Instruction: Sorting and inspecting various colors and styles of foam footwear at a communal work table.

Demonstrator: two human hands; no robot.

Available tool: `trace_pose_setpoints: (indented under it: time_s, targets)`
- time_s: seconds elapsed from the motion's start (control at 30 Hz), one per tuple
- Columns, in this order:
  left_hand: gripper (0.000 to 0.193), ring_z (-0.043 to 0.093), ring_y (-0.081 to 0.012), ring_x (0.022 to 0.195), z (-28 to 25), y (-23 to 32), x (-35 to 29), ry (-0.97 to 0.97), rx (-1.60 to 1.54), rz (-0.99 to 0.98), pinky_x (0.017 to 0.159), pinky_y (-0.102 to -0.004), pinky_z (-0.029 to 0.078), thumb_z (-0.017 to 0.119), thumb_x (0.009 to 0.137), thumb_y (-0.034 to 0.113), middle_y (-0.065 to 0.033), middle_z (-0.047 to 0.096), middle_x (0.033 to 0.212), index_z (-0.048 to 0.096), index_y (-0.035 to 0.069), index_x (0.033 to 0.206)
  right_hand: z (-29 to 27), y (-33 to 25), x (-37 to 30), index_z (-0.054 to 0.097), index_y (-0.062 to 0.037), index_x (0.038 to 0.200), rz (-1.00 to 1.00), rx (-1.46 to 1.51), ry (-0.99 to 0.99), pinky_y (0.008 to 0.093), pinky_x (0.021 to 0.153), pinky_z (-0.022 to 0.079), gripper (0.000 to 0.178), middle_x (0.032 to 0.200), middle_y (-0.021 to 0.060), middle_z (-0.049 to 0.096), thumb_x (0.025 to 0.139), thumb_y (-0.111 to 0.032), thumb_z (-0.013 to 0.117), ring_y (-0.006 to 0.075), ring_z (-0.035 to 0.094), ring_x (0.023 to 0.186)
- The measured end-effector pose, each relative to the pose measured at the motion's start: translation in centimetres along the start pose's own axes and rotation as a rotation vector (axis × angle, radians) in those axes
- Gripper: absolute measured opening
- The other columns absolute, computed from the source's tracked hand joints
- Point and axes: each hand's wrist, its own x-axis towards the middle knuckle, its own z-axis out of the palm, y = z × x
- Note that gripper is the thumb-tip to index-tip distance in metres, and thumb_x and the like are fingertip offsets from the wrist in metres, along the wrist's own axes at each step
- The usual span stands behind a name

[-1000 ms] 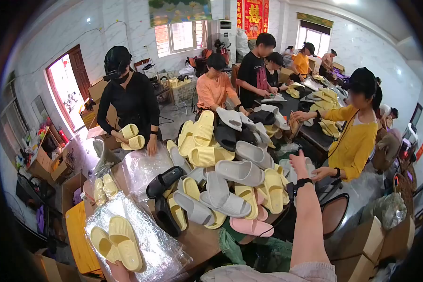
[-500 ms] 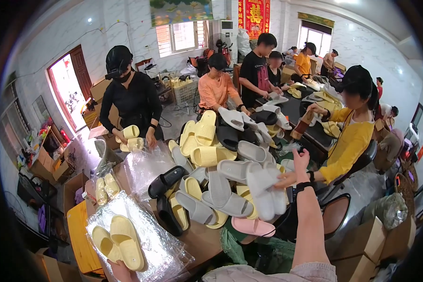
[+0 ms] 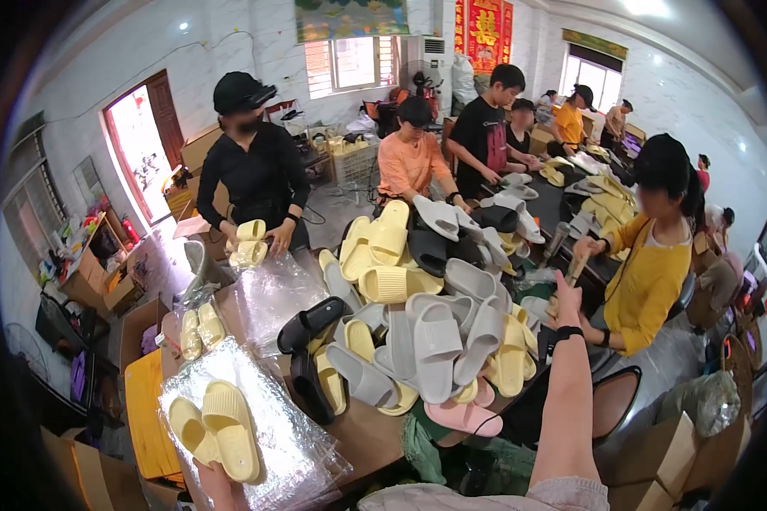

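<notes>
At the lower left, my left hand [image 3: 219,484] grips the heel end of a pair of pale yellow slippers [image 3: 230,430], its fingers partly hidden beneath them. The pair rests on a stack of shiny clear plastic bags [image 3: 290,434]. My right arm reaches forward over the right side of the table. The right hand [image 3: 568,300] is beyond the slipper pile with its fingers apart, and I see nothing held in it. Close to its left lie a yellow slipper [image 3: 511,353] and a pair of grey slippers [image 3: 437,341] on top of the heap. A pink slipper [image 3: 464,417] lies at the pile's near edge.
Across the table, a person in black [image 3: 256,170] handles yellow slippers. A person in yellow [image 3: 652,272] stands close to my right hand, holding a brush-like tool. Black slippers [image 3: 309,324] edge the pile. Cardboard boxes [image 3: 656,451] and a chair [image 3: 615,396] stand at the right.
The grey pair held by the person in yellow now lies on the pile, and that person has drawn back. My right hand has shifted slightly right; my left stays on the yellow slippers.
</notes>
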Motion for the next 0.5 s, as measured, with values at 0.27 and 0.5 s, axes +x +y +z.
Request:
trace_pose_setpoints:
  time_s: [0.27, 0.5]
  targets:
    - [0.057, 0.060, -0.0484, 0.102, -1.6, 0.6, -0.4, -0.041, 0.017, -0.021, 0.087, -0.0494, 0.047, 0.046, 0.089, 0.020, -0.0320, 0.061, 0.118, 0.041, -0.002, 0.142, -0.1, 4.8, 0.2, 0.036, -0.0050, 0.148, -0.151, -0.079, 0.182, 0.0467, 0.097, 0.049, 0.072, 0.135, 0.0178, 0.055, 0.093, -0.043, 0.064, 0.0350, 0.056, 0.119]
    - [0.058, 0.061, -0.0456, 0.108, -3.1, -1.4, -0.1, -0.097, -0.003, 0.029, 0.091, -0.0479, 0.047, 0.050, 0.090, 0.022, -0.0271, 0.064, 0.118, 0.042, 0.004, 0.144, -0.1, 4.3, -2.7, 0.048, -0.0057, 0.129, -0.282, -0.455, 0.541, 0.0489, 0.085, 0.054, 0.052, 0.130, 0.0165, 0.054, 0.093, -0.040, 0.062, 0.0384, 0.057, 0.114]
